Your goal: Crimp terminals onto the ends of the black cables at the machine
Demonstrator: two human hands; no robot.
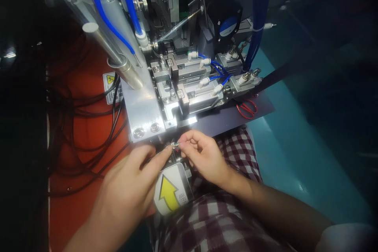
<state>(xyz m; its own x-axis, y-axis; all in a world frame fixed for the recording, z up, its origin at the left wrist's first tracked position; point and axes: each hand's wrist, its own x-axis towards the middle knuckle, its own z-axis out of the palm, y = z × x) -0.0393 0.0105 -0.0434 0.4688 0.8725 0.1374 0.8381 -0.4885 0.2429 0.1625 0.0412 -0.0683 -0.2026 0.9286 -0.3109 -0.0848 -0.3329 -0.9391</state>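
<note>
In front of the machine's near edge, both hands meet at a small wired part (175,145), light with bits of green and red; its exact kind is too small to tell. My left hand (130,181) comes from the lower left, its thumb and forefinger closed at the part's left end. From the right, my right hand (203,157) pinches the part's thin wire end between thumb and curled forefinger. Just below the fingers sits a white label with a yellow arrow (169,191). The undersides of the fingertips are hidden.
Above the hands stands a metal machine plate (143,114) with pneumatic cylinders (201,96) and blue air hoses (110,27). Black cables (88,145) run over an orange surface (63,216) at left. A red wire loop (247,109) lies at right. Checkered clothing (206,220) covers the lap.
</note>
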